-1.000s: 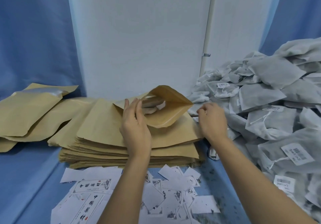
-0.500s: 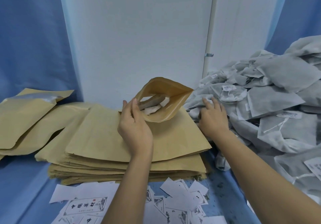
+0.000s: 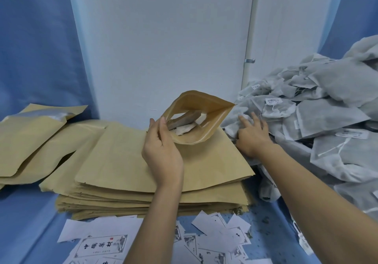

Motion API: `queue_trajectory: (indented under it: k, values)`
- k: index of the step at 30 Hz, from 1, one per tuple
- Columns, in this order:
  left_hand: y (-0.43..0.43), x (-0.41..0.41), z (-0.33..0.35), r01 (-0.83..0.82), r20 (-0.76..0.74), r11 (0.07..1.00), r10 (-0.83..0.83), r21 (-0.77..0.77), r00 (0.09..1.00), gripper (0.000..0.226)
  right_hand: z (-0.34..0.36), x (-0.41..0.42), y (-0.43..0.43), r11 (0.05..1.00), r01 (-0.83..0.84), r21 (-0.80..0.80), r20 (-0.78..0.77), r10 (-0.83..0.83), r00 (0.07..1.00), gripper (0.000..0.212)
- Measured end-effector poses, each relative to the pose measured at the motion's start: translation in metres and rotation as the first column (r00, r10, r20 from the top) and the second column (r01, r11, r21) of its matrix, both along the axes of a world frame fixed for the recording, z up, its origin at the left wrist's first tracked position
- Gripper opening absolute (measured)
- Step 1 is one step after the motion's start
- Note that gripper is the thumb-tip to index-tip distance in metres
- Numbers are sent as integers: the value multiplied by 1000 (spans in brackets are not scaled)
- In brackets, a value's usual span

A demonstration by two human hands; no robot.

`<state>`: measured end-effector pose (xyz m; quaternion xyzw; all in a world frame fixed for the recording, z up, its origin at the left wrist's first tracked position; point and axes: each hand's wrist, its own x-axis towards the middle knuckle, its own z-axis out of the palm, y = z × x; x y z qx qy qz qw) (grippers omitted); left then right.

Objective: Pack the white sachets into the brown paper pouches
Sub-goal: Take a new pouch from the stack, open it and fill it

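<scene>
Among sachets (image 3: 327, 120), right hand (image 3: 252, 135) deeper (pouch (image 3: 196, 100) raised).

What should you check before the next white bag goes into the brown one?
1. Mouth of the open brown paper pouch gaping: ok, it is spread wide.
2. Pouch held steady: ok, the left hand pinches the left side of its rim, above the stack of flat brown paper pouches.
3. Room inside: cannot tell; pale shapes show in it.
4. Sachet in hand: not ok; the right hand lies with spread fingers on the heap of white fabric sachets, nothing lifted.
5. Short way over: ok, the pouch's right corner sits beside the heap.
</scene>
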<state>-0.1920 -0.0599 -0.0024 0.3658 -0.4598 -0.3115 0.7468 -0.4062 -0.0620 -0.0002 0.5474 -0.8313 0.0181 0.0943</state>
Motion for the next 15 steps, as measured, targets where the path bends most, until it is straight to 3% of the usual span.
queue_trajectory:
  k: [3,6,10,15]
  values:
    - [0,1,-1,2,-2,1000,-2,2,1000,22,-4,0,-1,1000,-19,18,11,19,1000,42]
    - [2,2,0,1,6,1000,-1,6,1000,22,-10,0,-2,996,-54,-68,29,56,998,43]
    - [6,4,3,-10,5,1000,10,5,1000,20,-10,2,3,954,-101,-283,138,145,980,42]
    - [14,12,7,-66,-34,998,67,10,997,30,5,18,20,786,-17,-618,354,298,887,41]
